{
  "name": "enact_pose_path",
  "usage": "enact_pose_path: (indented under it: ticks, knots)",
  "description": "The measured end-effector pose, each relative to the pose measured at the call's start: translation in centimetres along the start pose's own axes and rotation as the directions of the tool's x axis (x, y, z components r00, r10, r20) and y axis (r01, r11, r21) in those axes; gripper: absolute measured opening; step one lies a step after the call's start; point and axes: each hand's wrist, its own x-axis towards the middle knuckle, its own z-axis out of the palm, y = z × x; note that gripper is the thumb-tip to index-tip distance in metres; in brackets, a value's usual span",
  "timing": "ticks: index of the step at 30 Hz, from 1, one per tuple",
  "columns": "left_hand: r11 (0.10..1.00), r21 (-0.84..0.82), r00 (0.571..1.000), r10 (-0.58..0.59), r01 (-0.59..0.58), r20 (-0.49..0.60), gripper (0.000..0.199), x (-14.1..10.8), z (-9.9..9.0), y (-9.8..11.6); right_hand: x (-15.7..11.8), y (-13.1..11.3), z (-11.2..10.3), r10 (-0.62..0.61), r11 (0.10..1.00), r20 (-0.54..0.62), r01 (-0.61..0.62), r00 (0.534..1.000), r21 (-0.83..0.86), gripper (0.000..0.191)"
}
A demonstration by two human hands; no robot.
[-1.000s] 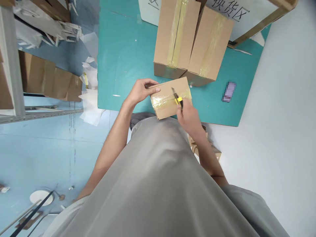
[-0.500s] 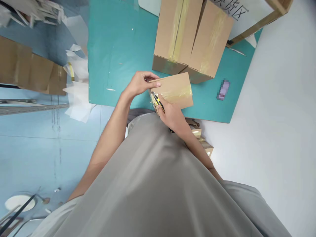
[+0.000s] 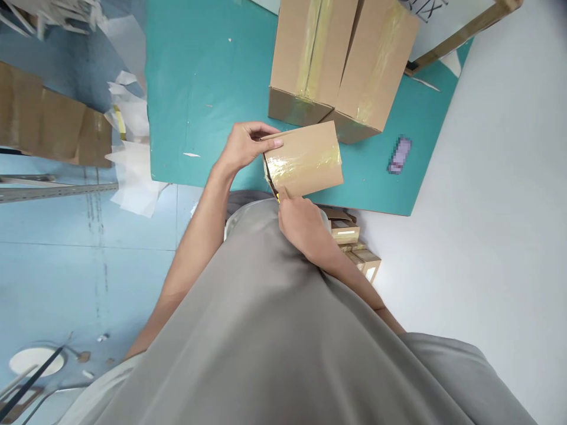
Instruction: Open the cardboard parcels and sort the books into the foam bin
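A small cardboard box (image 3: 305,156) with shiny yellowish tape across it is tilted at the front edge of the green table. My left hand (image 3: 248,144) grips its far left corner, thumb on top and fingers behind. At the box's near left corner, my right hand (image 3: 303,224) is closed around a box cutter (image 3: 278,196), of which only a bit of yellow shows. The right index finger points along the cutter at the box's left end, where a dark slit runs between the cardboard edges. Most of the cutter is hidden by the hand.
Two large taped cartons (image 3: 305,53) stand just behind the small box on the green table (image 3: 199,77). A blurred purple item (image 3: 400,154) lies to the right. Smaller boxes (image 3: 365,260) are stacked below the table edge; paper scraps (image 3: 135,177) hang at the left.
My right hand has drawn the cutter toward me along the box's left end, down to the near corner. A dark gap now shows there. The left hand keeps its hold.
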Motion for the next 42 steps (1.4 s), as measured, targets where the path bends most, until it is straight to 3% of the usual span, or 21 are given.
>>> enact_pose_path:
  ticks: [2,4,8,10,13,19,26,35,38,42]
  knots:
    - [0.999,0.032,1.0,0.005,-0.005,-0.013,0.056,-0.3,0.2,0.2,-0.9,1.2,-0.1,-0.045,0.999,-0.077,0.047,0.996,0.022,0.051]
    - [0.995,0.096,0.997,0.022,-0.015,-0.071,0.057,-1.3,0.2,0.5,-1.2,3.5,-0.4,-0.057,0.995,-0.245,0.076,0.968,0.07,0.049]
    - [0.958,0.283,0.977,0.096,-0.039,-0.189,0.064,-5.4,-0.7,1.0,0.9,10.5,-0.4,0.139,0.979,-0.57,-0.025,0.809,0.203,0.05]
    - [0.928,0.369,0.985,0.103,-0.046,-0.137,0.073,-7.6,-1.1,0.8,2.7,13.7,0.3,0.224,0.966,-0.629,-0.083,0.744,0.246,0.051]
    - [0.892,0.445,0.994,0.102,-0.077,-0.032,0.089,-9.6,-1.0,0.4,4.6,16.4,2.0,0.261,0.953,-0.603,-0.1,0.754,0.287,0.05]
    - [0.848,0.513,0.988,0.151,-0.138,0.016,0.095,-9.0,0.3,1.0,4.8,15.9,3.8,0.297,0.94,-0.589,-0.122,0.752,0.319,0.053]
    - [0.791,0.582,0.983,0.151,-0.186,0.108,0.098,-7.9,-0.5,2.0,5.1,16.1,4.2,0.272,0.955,-0.62,-0.128,0.736,0.267,0.057]
    - [0.887,0.44,0.989,0.146,-0.14,0.021,0.087,-8.2,-0.1,0.9,5.0,15.8,4.7,0.273,0.951,-0.633,-0.107,0.724,0.288,0.058]
    - [0.905,0.41,0.992,0.128,-0.113,-0.01,0.084,-7.9,-1.5,0.6,5.2,14.8,5.2,0.261,0.947,-0.608,-0.078,0.75,0.311,0.055]
    - [0.917,0.388,0.996,0.093,-0.092,0.016,0.083,-8.0,-4.2,1.4,5.2,13.6,5.8,0.199,0.938,-0.527,-0.004,0.826,0.348,0.051]
